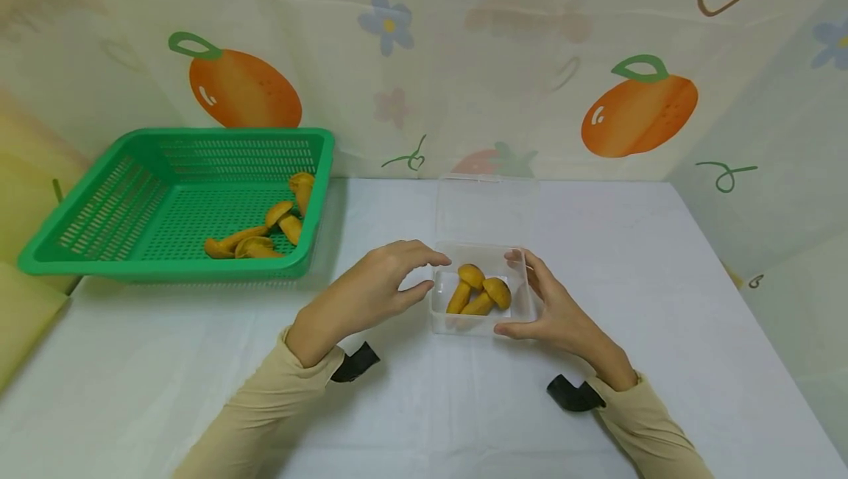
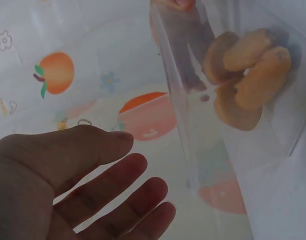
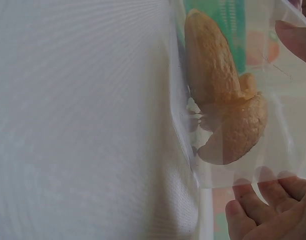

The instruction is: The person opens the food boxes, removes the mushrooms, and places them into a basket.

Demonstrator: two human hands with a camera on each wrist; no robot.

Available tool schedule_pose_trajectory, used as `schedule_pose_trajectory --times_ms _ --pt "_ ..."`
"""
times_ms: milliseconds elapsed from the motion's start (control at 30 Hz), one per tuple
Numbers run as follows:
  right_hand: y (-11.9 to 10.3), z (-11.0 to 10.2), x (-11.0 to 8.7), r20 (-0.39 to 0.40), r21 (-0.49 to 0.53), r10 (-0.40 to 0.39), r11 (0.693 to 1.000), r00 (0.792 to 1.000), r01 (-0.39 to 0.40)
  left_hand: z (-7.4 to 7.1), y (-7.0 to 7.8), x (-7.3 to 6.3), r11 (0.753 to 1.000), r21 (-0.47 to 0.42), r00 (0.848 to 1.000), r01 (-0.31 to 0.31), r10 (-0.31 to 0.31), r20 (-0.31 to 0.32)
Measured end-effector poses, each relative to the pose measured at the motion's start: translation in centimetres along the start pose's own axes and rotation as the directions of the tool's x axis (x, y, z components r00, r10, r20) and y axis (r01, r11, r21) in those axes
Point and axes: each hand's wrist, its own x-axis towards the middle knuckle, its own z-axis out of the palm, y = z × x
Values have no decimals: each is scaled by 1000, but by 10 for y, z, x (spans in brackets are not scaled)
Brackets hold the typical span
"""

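Observation:
A clear plastic box point(image 1: 445, 323) with its lid point(image 1: 486, 207) flipped back stands on the table. Inside lie two yellow-brown mushrooms point(image 1: 467, 284), also visible through the wall in the left wrist view as mushrooms point(image 2: 260, 70) and in the right wrist view as a mushroom point(image 3: 233, 130). My right hand point(image 1: 559, 317) holds the box at its right end, thumb at the near side and fingers at the far side. My left hand point(image 1: 371, 291) hovers by the box's left end, holding nothing, thumb and fingers apart; a gap to the wall shows in the left wrist view.
At the back left stands a green plastic basket point(image 1: 165, 267) with several more mushrooms point(image 1: 255, 246) in its near right corner. A white cloth covers the table point(image 1: 424, 420). Behind it hangs a fruit-patterned curtain point(image 1: 457, 82).

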Motion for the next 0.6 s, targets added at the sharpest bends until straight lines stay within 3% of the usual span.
schedule_pose_trajectory --times_ms 233,600 --pt "0 1 2 2 7 -13 1000 1000 13 11 4 12 999 -29 999 -25 27 46" --pt "-1 0 1 3 7 -15 1000 1000 15 25 10 28 998 -60 990 15 -6 143"
